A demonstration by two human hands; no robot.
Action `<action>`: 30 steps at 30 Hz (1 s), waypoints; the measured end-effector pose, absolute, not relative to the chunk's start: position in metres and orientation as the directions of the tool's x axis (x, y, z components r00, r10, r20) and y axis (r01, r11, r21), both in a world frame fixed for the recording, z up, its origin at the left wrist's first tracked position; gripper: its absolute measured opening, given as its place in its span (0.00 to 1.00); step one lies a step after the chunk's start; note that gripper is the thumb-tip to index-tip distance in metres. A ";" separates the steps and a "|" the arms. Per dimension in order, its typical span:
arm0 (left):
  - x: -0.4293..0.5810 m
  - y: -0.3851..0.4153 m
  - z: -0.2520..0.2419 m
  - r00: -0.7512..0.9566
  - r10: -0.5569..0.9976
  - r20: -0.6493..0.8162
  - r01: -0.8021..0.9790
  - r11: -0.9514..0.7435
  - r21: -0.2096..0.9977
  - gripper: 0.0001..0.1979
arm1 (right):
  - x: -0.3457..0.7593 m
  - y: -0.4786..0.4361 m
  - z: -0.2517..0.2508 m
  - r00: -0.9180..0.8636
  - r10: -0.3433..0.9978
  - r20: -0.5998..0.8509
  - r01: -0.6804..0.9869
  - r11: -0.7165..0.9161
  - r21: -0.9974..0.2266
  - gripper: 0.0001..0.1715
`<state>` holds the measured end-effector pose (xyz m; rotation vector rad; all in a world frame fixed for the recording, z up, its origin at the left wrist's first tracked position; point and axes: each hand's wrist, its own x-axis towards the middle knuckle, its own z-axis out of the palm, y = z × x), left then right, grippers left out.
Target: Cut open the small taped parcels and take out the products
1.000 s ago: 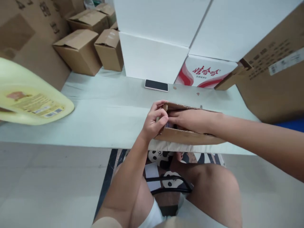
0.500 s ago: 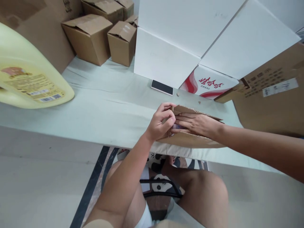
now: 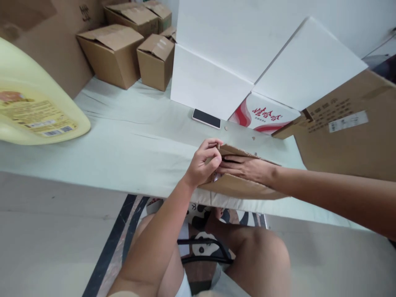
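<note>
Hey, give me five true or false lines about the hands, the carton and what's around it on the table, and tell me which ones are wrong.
1. The left hand grips one end of the open carton. True.
2. The phone lies on the table, beyond the carton. True.
3. The right hand is on top of the phone. False: it reaches into the carton.
4. The yellow jug is to the right of the carton. False: it is to the left.
5. The red-lettered box is mostly black. False: its face is white with red.
</note>
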<state>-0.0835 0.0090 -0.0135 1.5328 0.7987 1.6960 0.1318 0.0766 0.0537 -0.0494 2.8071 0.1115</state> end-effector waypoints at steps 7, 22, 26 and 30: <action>-0.086 0.011 -0.012 -0.044 0.844 0.535 -0.155 -0.534 0.831 0.13 | 0.126 0.087 0.034 -0.975 -0.121 -0.188 -0.135 0.989 0.064 0.36; -0.092 0.018 -0.024 -0.106 0.862 0.496 -0.362 -0.498 0.788 0.11 | 0.115 0.045 0.160 -0.995 0.020 -0.100 -0.014 0.946 0.323 0.45; -0.105 0.019 -0.024 -0.187 0.884 0.429 -0.398 -0.467 0.789 0.10 | 0.135 0.029 0.202 -0.979 0.177 0.099 0.202 0.895 0.398 0.33; -0.131 0.016 -0.021 -0.399 0.801 0.446 -0.278 -0.570 0.774 0.13 | 0.185 0.024 0.217 -0.813 0.372 0.447 0.537 0.775 0.332 0.42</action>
